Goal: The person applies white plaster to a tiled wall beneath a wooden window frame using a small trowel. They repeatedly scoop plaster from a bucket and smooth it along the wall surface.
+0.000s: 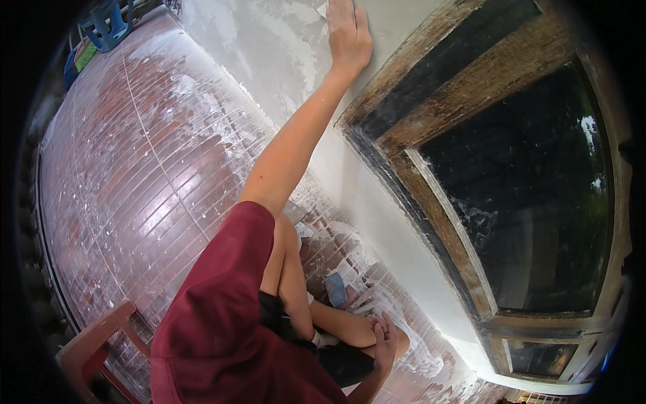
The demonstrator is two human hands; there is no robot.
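My left arm, in a maroon sleeve, stretches up to the pale wall (269,34), which has patchy white plaster on it. At the wall's surface my left hand (349,39) presses with its fingers close together. A thin pale edge shows beside these fingers, but I cannot make out what it is; the fingertips run out at the top of the view. Down by my bent knee (402,342), my right hand (384,338) hangs loosely with its fingers apart, nothing visible in it. A small blue flat piece (335,289) lies on the floor near my legs.
A worn wooden window frame (464,91) with dark glass (531,195) stands at the right. White dust and splashes cover the reddish tiled floor (155,161). A red-brown plastic stool or chair (94,340) is at lower left; a blue plastic stool (108,30) stands far left.
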